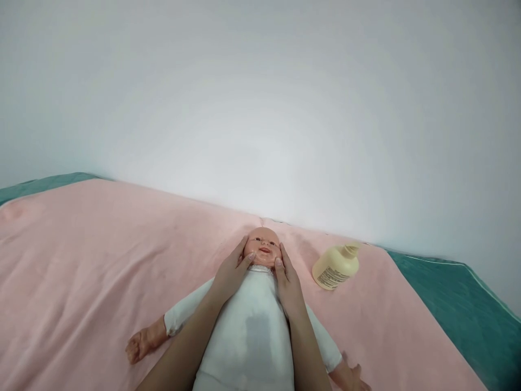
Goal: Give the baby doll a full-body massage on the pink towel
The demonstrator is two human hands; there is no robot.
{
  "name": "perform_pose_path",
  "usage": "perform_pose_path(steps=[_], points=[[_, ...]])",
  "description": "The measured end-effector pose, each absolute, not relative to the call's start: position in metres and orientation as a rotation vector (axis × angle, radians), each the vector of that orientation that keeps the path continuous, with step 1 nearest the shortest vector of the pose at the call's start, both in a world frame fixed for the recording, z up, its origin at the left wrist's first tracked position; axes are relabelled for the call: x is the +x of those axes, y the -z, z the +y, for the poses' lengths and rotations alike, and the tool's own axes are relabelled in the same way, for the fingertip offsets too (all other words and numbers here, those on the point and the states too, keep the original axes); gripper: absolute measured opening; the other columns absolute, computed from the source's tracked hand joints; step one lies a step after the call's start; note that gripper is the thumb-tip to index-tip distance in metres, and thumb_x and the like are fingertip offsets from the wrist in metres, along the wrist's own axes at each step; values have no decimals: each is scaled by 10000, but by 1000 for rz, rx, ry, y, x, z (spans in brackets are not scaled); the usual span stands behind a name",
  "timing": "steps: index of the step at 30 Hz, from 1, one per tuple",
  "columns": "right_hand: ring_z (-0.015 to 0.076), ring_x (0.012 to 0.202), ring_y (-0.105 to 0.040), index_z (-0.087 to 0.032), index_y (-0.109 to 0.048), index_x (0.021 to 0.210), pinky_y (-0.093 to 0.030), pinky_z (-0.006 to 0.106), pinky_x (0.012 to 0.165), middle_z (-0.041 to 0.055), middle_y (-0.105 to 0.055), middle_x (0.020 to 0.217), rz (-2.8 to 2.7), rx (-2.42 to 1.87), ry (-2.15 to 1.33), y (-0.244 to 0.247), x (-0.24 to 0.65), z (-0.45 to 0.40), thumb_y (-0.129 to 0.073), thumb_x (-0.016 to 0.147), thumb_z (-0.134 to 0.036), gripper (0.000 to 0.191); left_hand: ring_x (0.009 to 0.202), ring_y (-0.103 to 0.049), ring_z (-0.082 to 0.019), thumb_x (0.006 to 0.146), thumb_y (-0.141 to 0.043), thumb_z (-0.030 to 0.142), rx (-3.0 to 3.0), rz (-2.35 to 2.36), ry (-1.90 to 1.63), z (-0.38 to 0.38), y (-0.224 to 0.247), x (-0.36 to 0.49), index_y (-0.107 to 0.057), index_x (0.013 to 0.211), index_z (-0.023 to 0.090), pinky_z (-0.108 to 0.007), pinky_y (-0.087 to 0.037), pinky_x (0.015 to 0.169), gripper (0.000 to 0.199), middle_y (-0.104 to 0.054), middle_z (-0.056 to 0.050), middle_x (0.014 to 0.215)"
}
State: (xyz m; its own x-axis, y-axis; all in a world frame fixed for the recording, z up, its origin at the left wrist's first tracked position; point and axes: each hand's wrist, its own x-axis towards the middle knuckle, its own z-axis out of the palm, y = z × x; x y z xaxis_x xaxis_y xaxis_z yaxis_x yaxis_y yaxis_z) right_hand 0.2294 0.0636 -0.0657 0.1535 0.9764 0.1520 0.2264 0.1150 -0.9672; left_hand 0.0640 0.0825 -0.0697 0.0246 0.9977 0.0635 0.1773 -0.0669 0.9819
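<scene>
A baby doll (pixel 240 331) in a white cloth suit lies on its back, arms spread out to both sides. My left hand (pixel 233 271) cups the left side of the doll's head (pixel 264 237), its thumb on the cheek near the chin. On the opposite side, my right hand (pixel 290 282) holds the other cheek, thumb by the jaw and fingers along the side of the head. Both palms face inward with the head between them. The undersides of my fingers are hidden against the doll.
A pale yellow pump bottle (pixel 336 266) with a printed label stands right of the doll's head. Under everything is a pink sheet (pixel 101 260), with green cloth (pixel 459 298) showing at its edges. A white wall (pixel 260 108) rises just beyond the head.
</scene>
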Motion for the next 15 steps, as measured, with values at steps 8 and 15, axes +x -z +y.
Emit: perform_pose_path(steps=[8, 15], points=[[247, 1386, -365, -216, -411, 1440, -309, 420, 1144, 46, -411, 1491, -1270, -1328, -877, 69, 230, 66, -398, 873, -683, 735, 1395, -351, -221, 970, -328, 493, 1464, 1267, -1151, 84, 70, 63, -357, 1477, 201, -366, -263, 1151, 587, -397, -49, 1500], [285, 1305, -477, -259, -320, 1482, -392, 448, 1086, 61, -466, 1452, -1324, -1416, -862, 65, 225, 63, -628, 781, -604, 840, 1355, -413, -264, 836, -608, 493, 1391, 1238, -1125, 81, 71, 66, -298, 1491, 246, -378, -353, 1107, 766, -396, -59, 1504]])
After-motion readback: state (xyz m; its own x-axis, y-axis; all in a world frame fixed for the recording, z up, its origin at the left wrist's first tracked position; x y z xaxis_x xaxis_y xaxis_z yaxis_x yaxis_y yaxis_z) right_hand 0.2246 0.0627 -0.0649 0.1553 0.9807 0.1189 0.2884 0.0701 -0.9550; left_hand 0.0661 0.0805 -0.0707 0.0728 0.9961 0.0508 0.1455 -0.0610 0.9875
